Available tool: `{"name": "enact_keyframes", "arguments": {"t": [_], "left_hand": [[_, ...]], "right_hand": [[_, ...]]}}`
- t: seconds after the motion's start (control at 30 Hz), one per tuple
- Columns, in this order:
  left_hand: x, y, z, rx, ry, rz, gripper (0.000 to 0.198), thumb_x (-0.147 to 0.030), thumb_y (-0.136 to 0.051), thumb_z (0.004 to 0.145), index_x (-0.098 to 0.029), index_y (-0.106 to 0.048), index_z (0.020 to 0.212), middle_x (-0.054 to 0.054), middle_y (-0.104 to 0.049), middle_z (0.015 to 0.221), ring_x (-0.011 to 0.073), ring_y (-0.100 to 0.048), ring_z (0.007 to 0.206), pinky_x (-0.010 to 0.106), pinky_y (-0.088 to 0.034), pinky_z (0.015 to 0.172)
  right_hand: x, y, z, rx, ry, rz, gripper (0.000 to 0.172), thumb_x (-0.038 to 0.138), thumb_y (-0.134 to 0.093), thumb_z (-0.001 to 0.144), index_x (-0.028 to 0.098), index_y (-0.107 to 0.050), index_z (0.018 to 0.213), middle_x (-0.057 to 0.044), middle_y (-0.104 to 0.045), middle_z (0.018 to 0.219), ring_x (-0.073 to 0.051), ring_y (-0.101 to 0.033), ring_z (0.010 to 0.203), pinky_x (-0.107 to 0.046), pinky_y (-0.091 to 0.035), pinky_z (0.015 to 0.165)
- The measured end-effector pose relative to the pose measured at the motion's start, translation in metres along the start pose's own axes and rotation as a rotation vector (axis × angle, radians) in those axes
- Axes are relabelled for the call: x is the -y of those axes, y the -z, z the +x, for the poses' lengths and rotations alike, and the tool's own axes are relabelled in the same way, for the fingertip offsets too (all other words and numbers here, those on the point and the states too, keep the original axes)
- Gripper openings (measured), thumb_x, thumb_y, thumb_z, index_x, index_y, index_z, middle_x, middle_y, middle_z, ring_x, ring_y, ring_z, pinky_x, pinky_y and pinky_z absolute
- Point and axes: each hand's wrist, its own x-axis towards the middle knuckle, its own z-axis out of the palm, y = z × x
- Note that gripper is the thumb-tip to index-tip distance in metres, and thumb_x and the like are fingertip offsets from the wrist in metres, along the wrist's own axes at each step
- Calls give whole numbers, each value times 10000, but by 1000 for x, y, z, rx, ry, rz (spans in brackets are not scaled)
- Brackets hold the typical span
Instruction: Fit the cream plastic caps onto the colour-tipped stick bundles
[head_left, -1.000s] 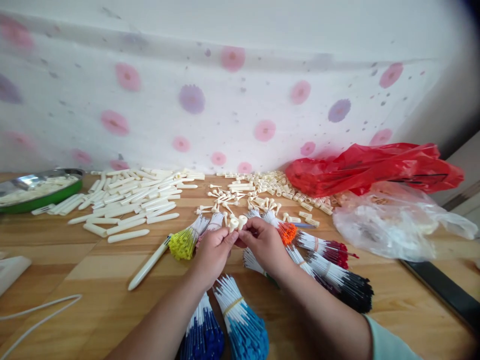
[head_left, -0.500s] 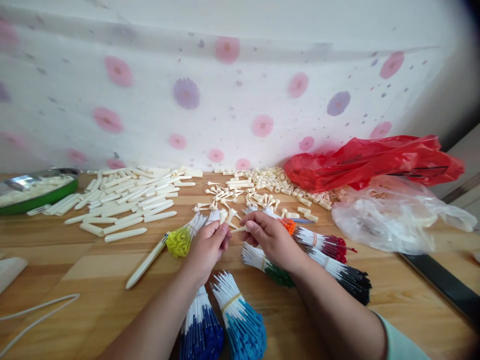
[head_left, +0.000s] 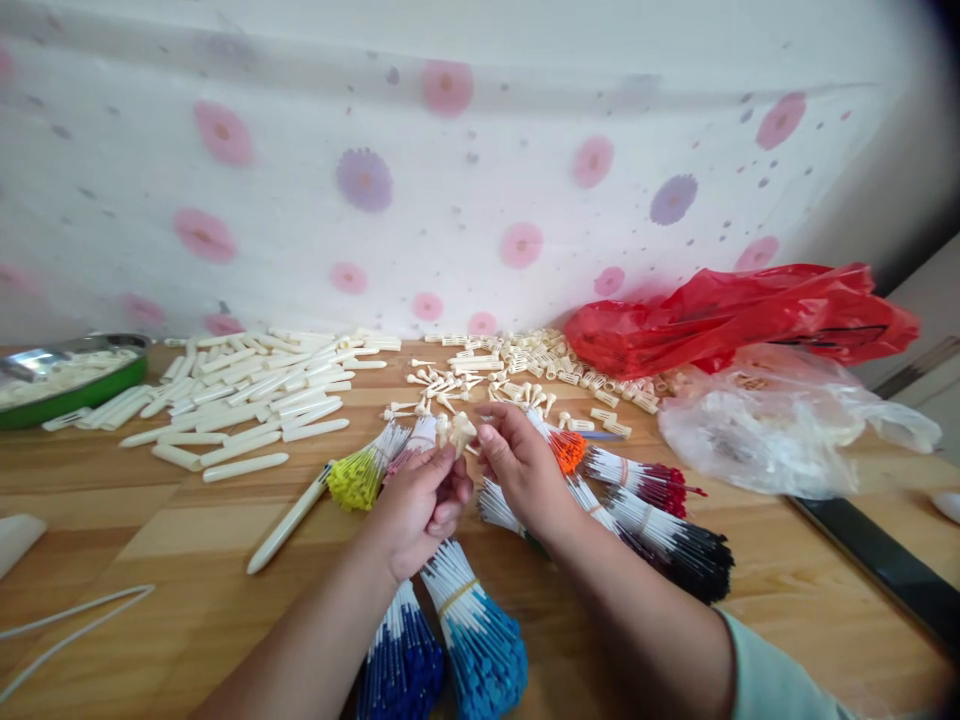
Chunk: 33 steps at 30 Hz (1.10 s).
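Note:
My left hand is closed, pinching several small cream plastic pen parts between thumb and fingers, with their knobbed ends sticking up. Close beside them is my right hand, its thumb and forefinger apart and nothing visible between them. Around the hands lie banded bundles of pen refills: yellow, light blue, dark blue, orange, dark red and black. More cream stemmed parts are scattered just beyond my fingers.
Cream pen barrels are heaped at the left, near a green-sided bowl. One barrel lies alone. Short slotted pieces spread before a red plastic bag. At right are a clear bag and a dark flat object.
My right fingers have parted, and the small cream piece they pinched is no longer seen in them. The left hand still holds its cluster of parts. The view has shifted slightly.

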Motion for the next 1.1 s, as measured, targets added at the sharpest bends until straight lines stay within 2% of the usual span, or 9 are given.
{"name": "enact_keyframes", "arguments": {"t": [0.1, 0.23, 0.33, 0.57, 0.7, 0.8, 0.9, 1.0, 1.1], "left_hand": [[-4, -5, -1, -185, -44, -245, 250, -244, -453, 895, -137, -511, 677, -6, -538, 530, 22, -387, 334, 91, -226, 291], [-10, -10, -2, -328, -96, -482, 297, -231, -414, 911, -138, -500, 642, 10, -542, 554, 70, -510, 424, 143, -413, 369], [-10, -10, -4, -294, -81, -511, 354, -273, -403, 914, -146, -480, 592, 43, -562, 593, 116, -580, 525, 198, -492, 460], [-8, -10, -7, -256, -65, -551, 339, -241, -403, 914, -129, -501, 608, 46, -568, 620, 94, -552, 508, 158, -433, 410], [-6, -13, -8, -274, -56, -551, 280, -215, -429, 904, -131, -515, 652, 29, -564, 615, 87, -543, 490, 157, -433, 399], [-4, -13, -5, -279, -69, -545, 214, -179, -455, 891, -139, -534, 696, 9, -559, 602, 85, -548, 485, 176, -470, 433], [0, -10, -2, -255, -44, -462, 198, -184, -481, 878, -140, -542, 695, 8, -567, 590, 84, -556, 475, 175, -472, 431], [4, -6, -1, -128, 21, -281, 220, -253, -506, 868, -136, -536, 684, 7, -560, 575, 51, -482, 397, 124, -352, 340], [6, -4, -2, 0, -9, -80, 226, -333, -580, 817, -151, -521, 697, -29, -515, 539, 13, -362, 333, 99, -206, 305]], "right_hand": [[5, 0, -6, -26, 244, -227, 222, 318, -517, 873, 197, -563, 1053, -51, -575, 905, -160, -548, 825, -287, -452, 715], [12, -6, -13, 177, 467, -513, 203, 285, -564, 843, 226, -636, 1023, -67, -562, 981, -200, -498, 918, -354, -421, 816], [12, -14, -14, 204, 472, -660, 215, 289, -552, 856, 272, -663, 1039, -70, -541, 1050, -218, -457, 961, -376, -398, 839], [14, -19, -12, 179, 350, -726, 114, 218, -600, 814, 230, -710, 845, -67, -543, 1003, -226, -422, 952, -362, -403, 830], [14, -16, -13, 118, 368, -657, 102, 194, -602, 796, 217, -693, 837, -67, -546, 985, -221, -443, 935, -371, -413, 822], [13, -10, -12, 45, 366, -490, 90, 160, -591, 785, 196, -666, 817, -67, -571, 928, -201, -498, 892, -355, -439, 796], [10, -3, -7, 22, 218, -185, 31, 158, -610, 764, 189, -611, 764, -42, -606, 808, -165, -559, 778, -307, -476, 717], [8, 5, -3, -23, 34, 85, 55, 195, -633, 752, 198, -588, 784, -1, -601, 712, -129, -563, 652, -258, -473, 620], [7, 13, 0, -84, 4, 122, 48, 220, -616, 763, 198, -628, 803, -3, -622, 730, -129, -571, 669, -250, -462, 622]]}}
